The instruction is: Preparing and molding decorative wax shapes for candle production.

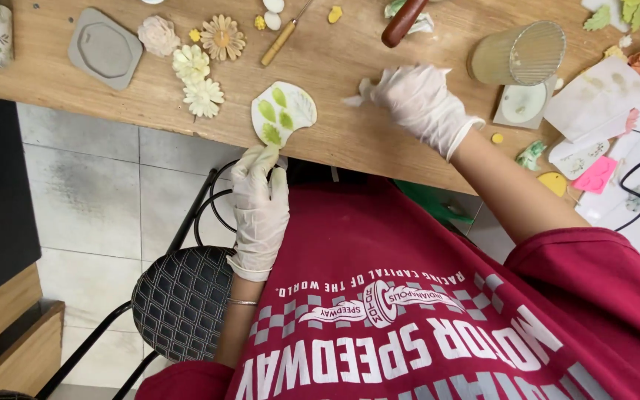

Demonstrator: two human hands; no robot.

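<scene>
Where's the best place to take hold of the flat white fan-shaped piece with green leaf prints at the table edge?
Grip the flat white fan-shaped leaf-print piece by its narrow lower end, from the table's near edge. That end overhangs the wooden table, where the left hand already touches it; its top lies flat.

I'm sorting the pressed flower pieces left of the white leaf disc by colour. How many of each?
Cream flowers: 2
Pinkish flower: 1
Tan daisy: 1
Small yellow flower: 1
Total: 5

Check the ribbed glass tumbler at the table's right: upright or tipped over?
Tipped over. The ribbed glass tumbler lies on its side on the wooden table, its round ridged end facing the camera, just beyond the right hand.
</scene>
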